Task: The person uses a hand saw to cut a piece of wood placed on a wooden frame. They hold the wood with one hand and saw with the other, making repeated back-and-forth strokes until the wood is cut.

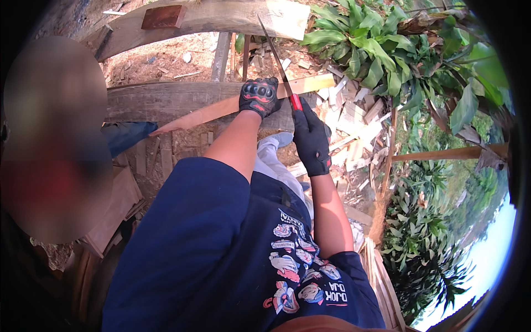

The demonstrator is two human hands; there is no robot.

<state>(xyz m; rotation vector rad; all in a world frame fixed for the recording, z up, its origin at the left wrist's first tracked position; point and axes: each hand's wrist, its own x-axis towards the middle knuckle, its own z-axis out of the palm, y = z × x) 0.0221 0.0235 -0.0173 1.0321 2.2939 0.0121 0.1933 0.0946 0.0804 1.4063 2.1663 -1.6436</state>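
A long pale wooden board (207, 115) lies slantwise over a weathered grey beam (149, 99). My left hand (259, 98), in a black glove with red trim and knuckle guards, is closed over the board and bears on it. My right hand (311, 138), also gloved, is wrapped round the red handle of a saw (271, 43). Its narrow, tapering dark blade points away from me and crosses the board just right of my left hand. The teeth are too small to make out, and I cannot tell how deep the blade sits.
Another thick plank (221, 21) spans the far side, with a reddish-brown wood block (164, 17) on it. Wood offcuts (354, 119) litter the ground at right, beside leafy plants (376, 50). A blurred person (55, 138) is close on my left.
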